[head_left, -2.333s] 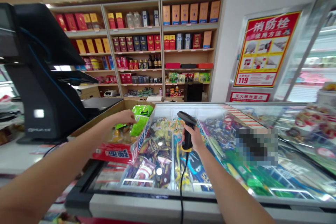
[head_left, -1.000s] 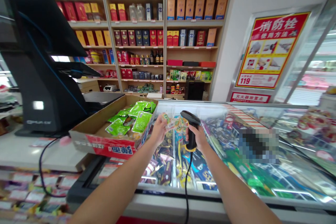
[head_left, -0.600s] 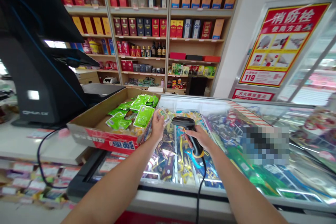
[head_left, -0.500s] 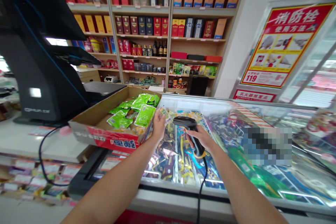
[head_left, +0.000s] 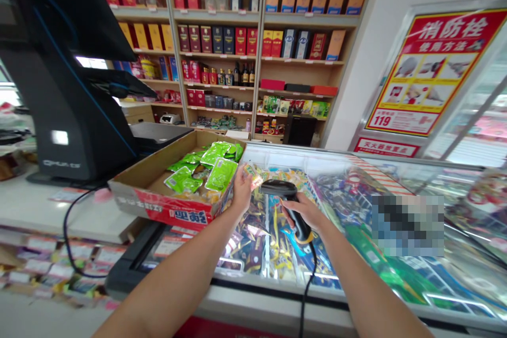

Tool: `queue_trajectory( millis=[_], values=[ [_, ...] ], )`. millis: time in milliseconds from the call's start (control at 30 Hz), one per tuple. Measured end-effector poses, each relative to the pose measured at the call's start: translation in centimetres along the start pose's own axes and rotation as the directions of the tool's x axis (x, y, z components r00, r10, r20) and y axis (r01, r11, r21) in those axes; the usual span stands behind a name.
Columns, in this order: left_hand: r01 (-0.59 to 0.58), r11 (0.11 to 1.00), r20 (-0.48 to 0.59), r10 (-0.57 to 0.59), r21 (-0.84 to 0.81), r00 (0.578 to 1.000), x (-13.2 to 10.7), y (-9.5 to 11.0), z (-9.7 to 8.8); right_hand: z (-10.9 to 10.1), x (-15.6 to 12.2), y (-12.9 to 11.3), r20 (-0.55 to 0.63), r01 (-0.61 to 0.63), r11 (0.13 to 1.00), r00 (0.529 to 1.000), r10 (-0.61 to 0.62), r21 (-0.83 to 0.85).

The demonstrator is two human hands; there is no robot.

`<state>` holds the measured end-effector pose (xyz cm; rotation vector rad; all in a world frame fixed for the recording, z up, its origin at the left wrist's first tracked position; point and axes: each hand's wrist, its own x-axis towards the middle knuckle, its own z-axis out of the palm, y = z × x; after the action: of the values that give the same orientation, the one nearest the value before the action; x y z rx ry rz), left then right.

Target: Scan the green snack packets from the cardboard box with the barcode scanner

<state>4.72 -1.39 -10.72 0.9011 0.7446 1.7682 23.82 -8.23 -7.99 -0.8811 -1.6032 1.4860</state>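
Note:
My left hand (head_left: 242,190) grips a small snack packet (head_left: 252,173) with a pale, printed face, beside the right wall of an open cardboard box (head_left: 158,206). Several bright green packets (head_left: 220,173) lie loose in that box. In my right hand (head_left: 304,209) is a black barcode scanner (head_left: 279,188), fingers wrapped round its handle. The scanner's head points left at the packet, a short gap away, and a bright patch shows on the packet. From the handle's foot a black cable (head_left: 308,285) runs down. Both hands are above the glass-topped freezer (head_left: 277,288).
A black checkout terminal (head_left: 75,116) stands on the white counter (head_left: 35,211) at left. Wrapped goods fill the freezer under its glass. Shelves of boxed bottles (head_left: 206,39) line the back wall. A red and yellow fire-hydrant sign (head_left: 435,68) hangs at right.
The scanner's head has turned a little more toward the packet, and a bright patch now shows there. The whole view has shifted slightly. Both hands keep their holds.

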Motion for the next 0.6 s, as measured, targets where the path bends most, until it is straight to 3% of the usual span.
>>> queue_trajectory(
  millis=[100, 333, 400, 500, 600],
  values=[
    [-0.066, 0.998, -0.005, 0.066, 0.0, 0.998, -0.1, -0.1, -0.1, 0.2, -0.1, -0.1, -0.037, -0.01, 0.999, 0.999, 0.012, 0.031],
    [0.004, 1.0, -0.027, -0.004, 0.0, 1.0, -0.1, -0.4, -0.3, -0.3, 0.6, -0.1, -0.197, 0.058, 0.986, 0.98, -0.026, 0.159],
    [0.022, 0.999, -0.029, -0.021, 0.033, 0.999, -0.2, -0.5, -0.3, -0.9, 0.9, -0.1, -0.33, 0.114, 0.966, 0.943, -0.031, 0.234],
    [0.03, 0.994, -0.015, -0.028, 0.102, 0.999, -0.5, -0.7, -0.1, -2.0, 1.2, -0.4, -0.542, 0.274, 0.907, 0.838, -0.062, 0.321],
    [0.03, 0.99, 0.03, -0.034, 0.139, 0.999, -0.7, -0.9, 0.5, -3.1, 1.2, -0.7, -0.663, 0.405, 0.845, 0.744, -0.084, 0.348]
  ],
)
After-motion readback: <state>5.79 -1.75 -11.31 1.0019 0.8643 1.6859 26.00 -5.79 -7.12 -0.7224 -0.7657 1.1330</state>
